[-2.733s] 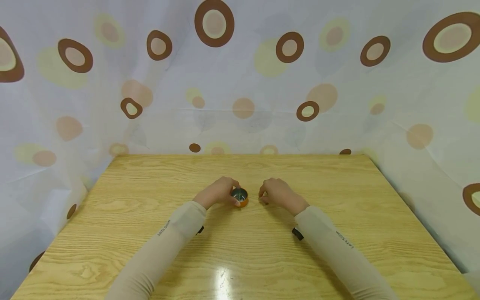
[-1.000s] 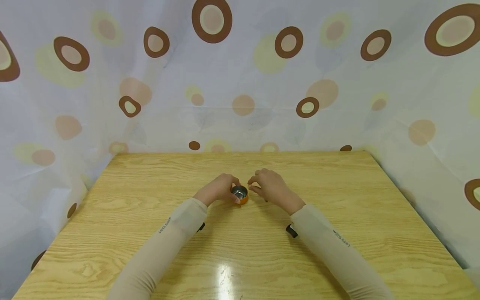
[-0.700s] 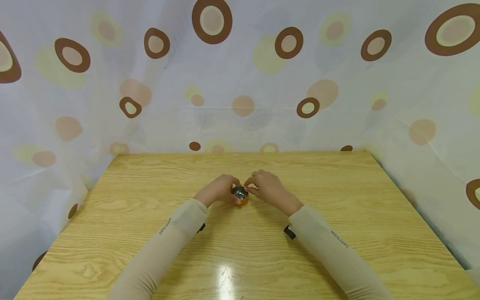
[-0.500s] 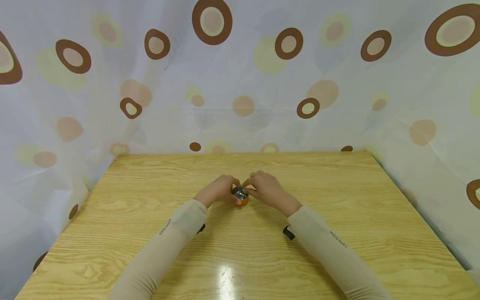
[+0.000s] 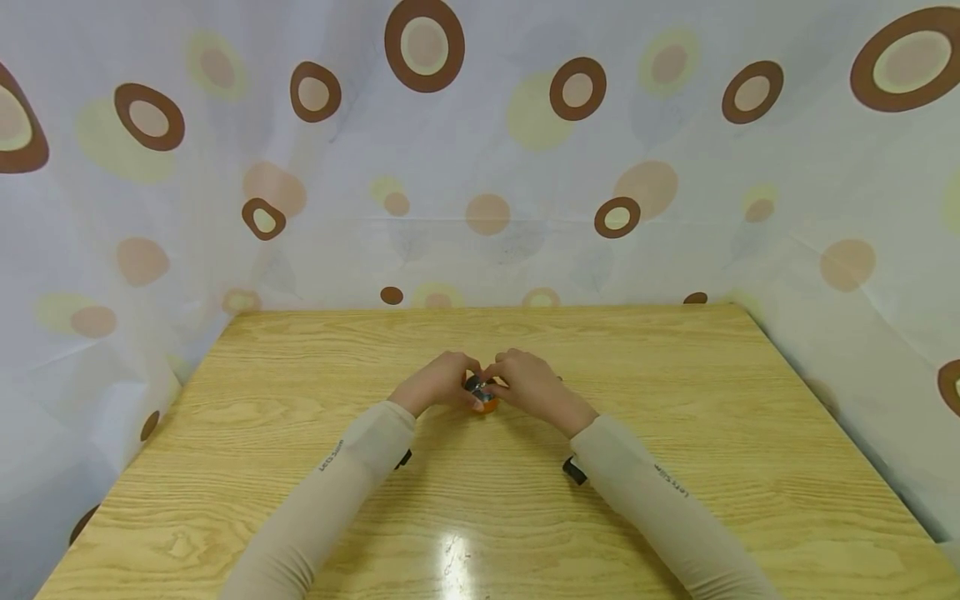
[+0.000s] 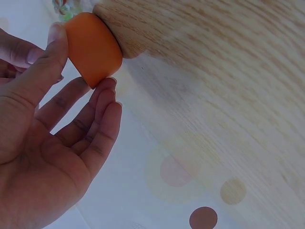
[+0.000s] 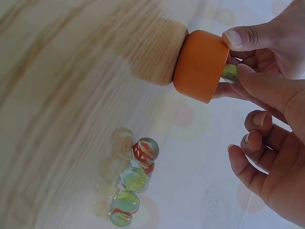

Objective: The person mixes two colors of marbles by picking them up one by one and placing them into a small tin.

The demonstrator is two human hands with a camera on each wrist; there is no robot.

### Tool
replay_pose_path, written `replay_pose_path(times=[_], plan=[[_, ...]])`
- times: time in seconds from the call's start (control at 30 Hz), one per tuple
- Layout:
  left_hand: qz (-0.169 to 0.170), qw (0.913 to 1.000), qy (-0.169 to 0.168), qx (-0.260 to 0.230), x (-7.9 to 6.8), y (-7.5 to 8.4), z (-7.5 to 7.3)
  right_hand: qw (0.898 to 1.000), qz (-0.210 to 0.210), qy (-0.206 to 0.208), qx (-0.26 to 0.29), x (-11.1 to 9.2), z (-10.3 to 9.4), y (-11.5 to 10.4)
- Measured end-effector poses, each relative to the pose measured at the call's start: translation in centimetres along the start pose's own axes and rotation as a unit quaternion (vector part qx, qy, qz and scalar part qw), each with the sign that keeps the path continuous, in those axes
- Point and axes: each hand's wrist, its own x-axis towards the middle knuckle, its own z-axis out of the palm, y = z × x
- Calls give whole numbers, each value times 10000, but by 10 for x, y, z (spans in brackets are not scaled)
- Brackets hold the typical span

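Green marble [image 7: 229, 73] partly hidden by right hand [image 5: 529, 387] (cup [image 5: 488, 407] too, head view).

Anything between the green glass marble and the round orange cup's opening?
Nothing visible: the green glass marble, pinched by the right hand, is at the mouth of the orange cup; the left hand holds its rim.

Cup [image 7: 200, 64] smooth, matt outside (shiny, metallic-looking within); marbles [image 7: 134, 179] glassy; tabletop [image 5: 480, 483] glossy wood-grain.
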Motion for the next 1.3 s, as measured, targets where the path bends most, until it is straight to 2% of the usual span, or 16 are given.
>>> replay_pose_path(times=[0.3, 0.6, 1.3], plan=[[-139, 9999, -34, -94, -1, 0, 0, 9998, 102, 177, 9, -3, -1, 6], [-86, 9999, 5, -80, 0, -1, 0, 9996, 160, 187, -124, -7, -6, 12], [-57, 10000, -25, -40, 1, -1, 0, 9958, 914, 44, 27, -22, -35, 37]])
